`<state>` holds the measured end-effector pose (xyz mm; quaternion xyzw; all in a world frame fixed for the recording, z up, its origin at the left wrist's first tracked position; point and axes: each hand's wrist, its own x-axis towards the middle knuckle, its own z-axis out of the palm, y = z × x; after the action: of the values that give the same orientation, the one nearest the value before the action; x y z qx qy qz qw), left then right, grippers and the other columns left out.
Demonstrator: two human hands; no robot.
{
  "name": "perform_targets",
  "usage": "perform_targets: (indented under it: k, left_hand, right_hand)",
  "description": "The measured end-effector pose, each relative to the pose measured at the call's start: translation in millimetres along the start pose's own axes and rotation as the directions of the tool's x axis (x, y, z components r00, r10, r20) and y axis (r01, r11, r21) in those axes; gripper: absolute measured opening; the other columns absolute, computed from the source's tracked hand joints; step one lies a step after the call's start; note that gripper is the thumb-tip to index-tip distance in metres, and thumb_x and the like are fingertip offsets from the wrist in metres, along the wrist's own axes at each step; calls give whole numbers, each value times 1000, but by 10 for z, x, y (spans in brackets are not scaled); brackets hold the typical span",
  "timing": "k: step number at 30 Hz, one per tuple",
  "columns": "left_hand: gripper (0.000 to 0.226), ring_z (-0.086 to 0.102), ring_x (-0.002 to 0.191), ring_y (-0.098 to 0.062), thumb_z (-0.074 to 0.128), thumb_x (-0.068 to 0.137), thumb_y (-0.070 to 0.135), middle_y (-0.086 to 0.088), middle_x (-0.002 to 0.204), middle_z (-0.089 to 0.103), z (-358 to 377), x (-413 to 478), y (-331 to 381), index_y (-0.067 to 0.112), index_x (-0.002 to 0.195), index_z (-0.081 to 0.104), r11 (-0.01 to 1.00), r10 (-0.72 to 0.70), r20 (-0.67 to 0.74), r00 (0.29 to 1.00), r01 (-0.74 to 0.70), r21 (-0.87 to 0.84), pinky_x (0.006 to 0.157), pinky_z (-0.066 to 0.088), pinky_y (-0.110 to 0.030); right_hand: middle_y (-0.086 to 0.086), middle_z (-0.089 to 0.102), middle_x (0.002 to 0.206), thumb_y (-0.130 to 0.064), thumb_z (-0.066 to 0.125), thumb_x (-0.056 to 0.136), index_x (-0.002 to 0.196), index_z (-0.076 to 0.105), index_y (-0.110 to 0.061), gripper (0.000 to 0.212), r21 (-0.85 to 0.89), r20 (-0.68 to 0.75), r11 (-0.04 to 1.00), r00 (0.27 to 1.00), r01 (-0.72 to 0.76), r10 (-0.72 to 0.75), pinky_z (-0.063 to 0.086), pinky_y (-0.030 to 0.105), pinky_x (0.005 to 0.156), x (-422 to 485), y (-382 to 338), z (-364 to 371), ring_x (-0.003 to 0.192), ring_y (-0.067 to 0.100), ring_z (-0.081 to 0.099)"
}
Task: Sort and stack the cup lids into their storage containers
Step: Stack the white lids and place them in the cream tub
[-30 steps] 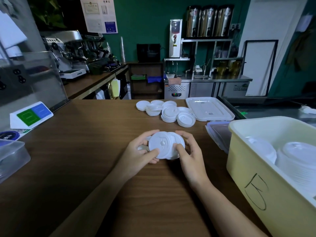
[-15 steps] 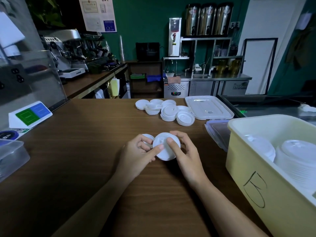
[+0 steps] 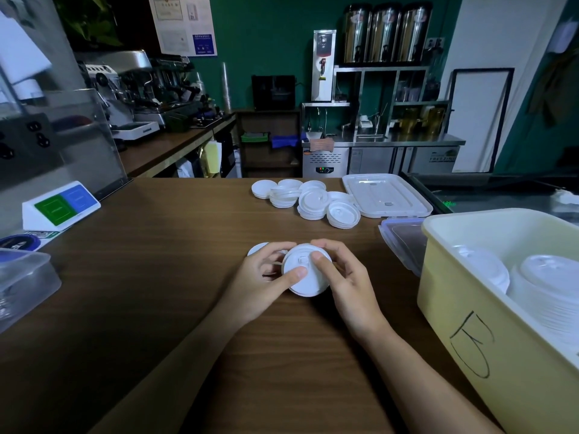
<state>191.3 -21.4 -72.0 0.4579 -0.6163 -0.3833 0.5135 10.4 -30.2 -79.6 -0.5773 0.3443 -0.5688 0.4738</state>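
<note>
Both hands hold a small stack of white cup lids [image 3: 305, 283] just above the wooden counter [image 3: 156, 292]. My left hand [image 3: 266, 281] grips its left side, thumb on top. My right hand [image 3: 347, 283] grips the right side, thumb also on top. Another white lid [image 3: 256, 249] peeks out behind my left fingers. A loose pile of white lids [image 3: 308, 202] lies farther back. The yellow storage bin [image 3: 470, 314] at the right holds stacked white lids [image 3: 551, 286].
A white bin cover [image 3: 385, 195] lies flat behind the bin, and a clear cover with blue clips [image 3: 404, 242] lies beside it. A clear container [image 3: 22, 283] sits at the left edge, with a white sign block [image 3: 59, 206] behind it.
The spread lids have been drawn together into one tight stack between both hands. The hands have closed in around it and one lid now shows behind the left fingers.
</note>
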Motion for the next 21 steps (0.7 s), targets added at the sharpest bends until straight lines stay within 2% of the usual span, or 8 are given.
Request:
perform_targets:
  k: [4,8,11,13,15,17,21]
  left_hand:
    - [44,75,94,-16,84,76,33,-5,108,74,1,14,-25,26,118,71,999,14,-45,999,-12,43,85,60,-30]
    - [42,71,105,-7,75,82,52,10,110,75,-82,31,-59,34,119,70,962,114,-124,986,-78,261,90,55,-22]
    - [32,65,111,2,79,88,31,21,114,72,-236,28,-127,25,119,72,831,234,-89,968,-152,535,97,47,-15]
    - [31,64,109,2,82,86,19,20,113,72,-309,35,-215,22,117,75,742,239,9,971,-189,644,100,48,-20]
    - [29,68,103,-1,79,87,10,16,107,75,-343,58,-282,22,113,77,710,228,61,972,-209,672,94,54,-32]
    - [31,69,90,-4,76,86,2,14,96,74,-354,83,-302,22,109,79,708,244,52,968,-214,673,85,57,-37]
    - [37,67,84,-5,77,82,-4,16,87,69,-332,86,-288,22,108,78,704,288,30,957,-233,671,81,54,-26]
  right_hand:
    - [3,75,113,-16,65,102,117,70,-18,16,3,3,1000,1000,5,-5,53,20,85,10,15,6,104,14,69]
    - [0,74,116,-19,65,103,119,70,-21,17,-30,-66,999,997,27,-29,52,21,88,36,58,-5,106,15,68]
    - [-7,74,113,-20,65,103,116,70,-23,14,-60,-157,997,986,39,-48,51,20,88,65,72,-51,105,8,68]
    - [-10,74,113,-23,66,103,114,71,-27,13,-86,-185,996,982,35,-51,52,24,91,69,84,-62,106,8,67]
    - [-11,73,115,-25,67,102,114,71,-30,13,-107,-182,994,982,27,-46,52,30,94,68,104,-57,107,10,67]
    - [-11,73,115,-26,67,102,114,71,-30,13,-121,-177,992,983,22,-43,52,33,95,69,120,-46,107,11,67]
    - [-12,73,114,-28,67,102,113,71,-31,12,-116,-180,993,983,16,-36,52,30,93,68,110,-53,106,9,67]
